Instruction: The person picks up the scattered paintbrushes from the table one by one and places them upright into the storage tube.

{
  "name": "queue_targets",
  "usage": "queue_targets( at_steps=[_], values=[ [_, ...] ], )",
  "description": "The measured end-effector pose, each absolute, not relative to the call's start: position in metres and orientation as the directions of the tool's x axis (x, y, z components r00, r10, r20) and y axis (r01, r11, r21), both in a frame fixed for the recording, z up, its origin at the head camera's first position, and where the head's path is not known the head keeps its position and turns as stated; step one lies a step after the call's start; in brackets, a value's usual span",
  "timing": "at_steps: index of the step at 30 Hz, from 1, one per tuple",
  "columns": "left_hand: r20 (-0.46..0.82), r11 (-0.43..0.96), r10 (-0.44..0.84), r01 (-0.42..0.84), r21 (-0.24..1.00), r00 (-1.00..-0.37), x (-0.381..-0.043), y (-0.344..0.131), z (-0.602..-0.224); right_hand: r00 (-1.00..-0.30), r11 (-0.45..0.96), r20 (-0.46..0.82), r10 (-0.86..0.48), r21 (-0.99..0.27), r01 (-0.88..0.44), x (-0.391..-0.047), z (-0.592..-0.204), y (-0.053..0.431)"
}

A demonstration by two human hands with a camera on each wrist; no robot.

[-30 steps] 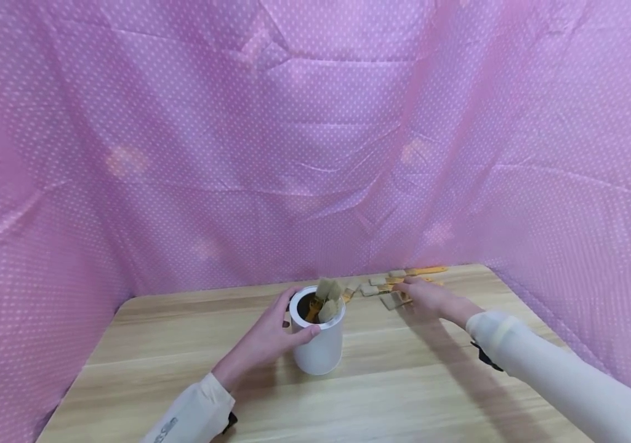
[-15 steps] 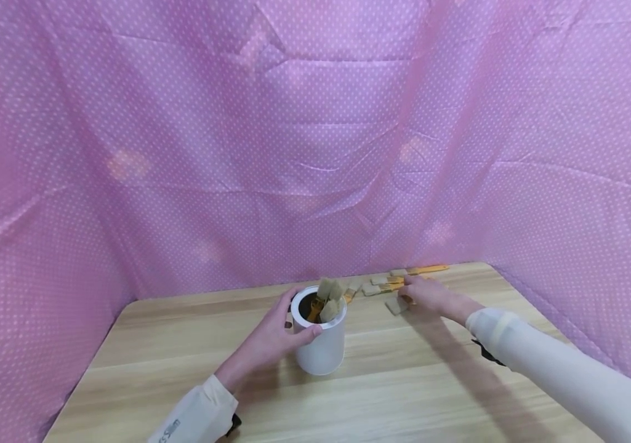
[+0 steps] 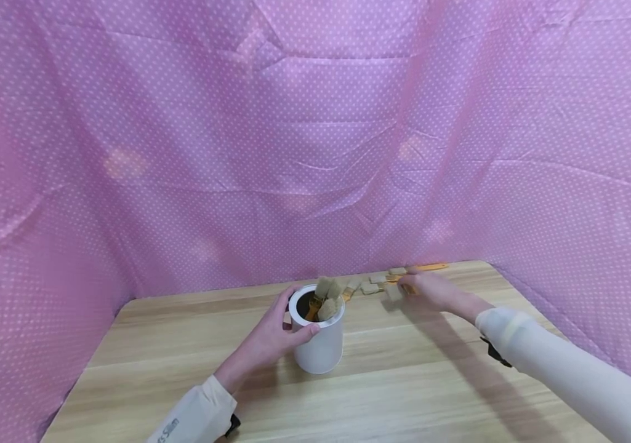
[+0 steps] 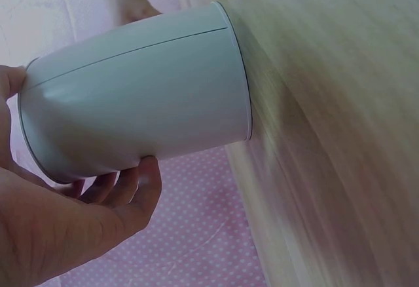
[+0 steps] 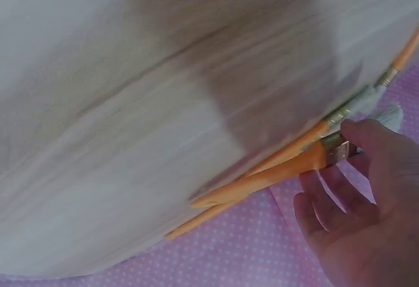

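My left hand [image 3: 271, 332] holds a white cylindrical can [image 3: 319, 354] upright on the table, thumb on the near rim and the other fingers round its far side. In the left wrist view the curled fingers [image 4: 147, 185] press on the can's wall. Several paintbrushes [image 3: 329, 309] stand in the can, bristles up. My right hand [image 3: 431, 289] pinches a paintbrush [image 5: 281, 172] by its metal ferrule between thumb and fingers. Its orange handle points away from the hand in the right wrist view, and its bristles [image 3: 393, 293] face left in the head view.
More paintbrushes lie near the table's back edge: one with an orange handle [image 3: 434, 267] at the back, another with pale bristles [image 3: 372, 288], and one [image 3: 349, 291] just behind the can. A pink dotted cloth [image 3: 315, 154] hangs behind the wooden table [image 3: 182, 357].
The right hand has taken hold of the nearest paintbrush and raised it slightly from the table, its bristles shifting up in the head view. The left hand and can have stayed put.
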State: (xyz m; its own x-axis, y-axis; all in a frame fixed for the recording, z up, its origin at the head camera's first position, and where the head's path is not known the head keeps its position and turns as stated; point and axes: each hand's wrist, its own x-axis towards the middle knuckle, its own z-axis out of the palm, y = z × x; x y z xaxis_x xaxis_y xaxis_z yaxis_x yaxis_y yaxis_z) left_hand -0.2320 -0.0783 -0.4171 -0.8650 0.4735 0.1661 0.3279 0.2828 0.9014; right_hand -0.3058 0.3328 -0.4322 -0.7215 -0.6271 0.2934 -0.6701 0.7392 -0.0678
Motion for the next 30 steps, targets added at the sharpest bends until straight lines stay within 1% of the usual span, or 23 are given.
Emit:
queue_targets(
  at_steps=[2,9,13,15,19,21,23,26,30],
  values=[
    [0.162,0.288,0.47,0.325,0.901,-0.867,-0.232,-0.079,-0.416,-0.711,0.72,0.337,-0.618,-0.12,-0.683,-0.304,-0.426,0.329],
    [0.172,0.291,0.462,0.331,0.897,-0.87,-0.234,-0.081,-0.418,-0.713,0.661,0.464,-0.526,-0.305,-0.686,-0.295,-0.4,0.303],
    [0.182,0.298,0.459,0.343,0.891,-0.869,-0.233,-0.081,-0.418,-0.692,0.609,0.552,-0.465,-0.369,-0.702,-0.285,-0.377,0.277],
    [0.189,0.3,0.459,0.352,0.886,-0.868,-0.234,-0.08,-0.416,-0.666,0.577,0.607,-0.433,-0.381,-0.723,-0.278,-0.364,0.264],
    [0.196,0.301,0.456,0.358,0.884,-0.868,-0.234,-0.078,-0.414,-0.575,0.492,0.715,-0.399,-0.362,-0.792,-0.264,-0.339,0.24],
    [0.203,0.294,0.459,0.363,0.884,-0.865,-0.234,-0.078,-0.414,-0.534,0.451,0.754,-0.381,-0.353,-0.82,-0.255,-0.327,0.229],
    [0.207,0.286,0.466,0.367,0.885,-0.86,-0.235,-0.077,-0.415,-0.509,0.405,0.783,-0.358,-0.361,-0.84,-0.246,-0.316,0.217],
    [0.202,0.281,0.475,0.365,0.888,-0.857,-0.234,-0.077,-0.415,-0.519,0.323,0.796,-0.311,-0.426,-0.845,-0.227,-0.298,0.2],
    [0.198,0.284,0.476,0.362,0.888,-0.857,-0.234,-0.076,-0.415,-0.605,0.209,0.751,-0.265,-0.568,-0.796,-0.205,-0.282,0.177]
  ],
)
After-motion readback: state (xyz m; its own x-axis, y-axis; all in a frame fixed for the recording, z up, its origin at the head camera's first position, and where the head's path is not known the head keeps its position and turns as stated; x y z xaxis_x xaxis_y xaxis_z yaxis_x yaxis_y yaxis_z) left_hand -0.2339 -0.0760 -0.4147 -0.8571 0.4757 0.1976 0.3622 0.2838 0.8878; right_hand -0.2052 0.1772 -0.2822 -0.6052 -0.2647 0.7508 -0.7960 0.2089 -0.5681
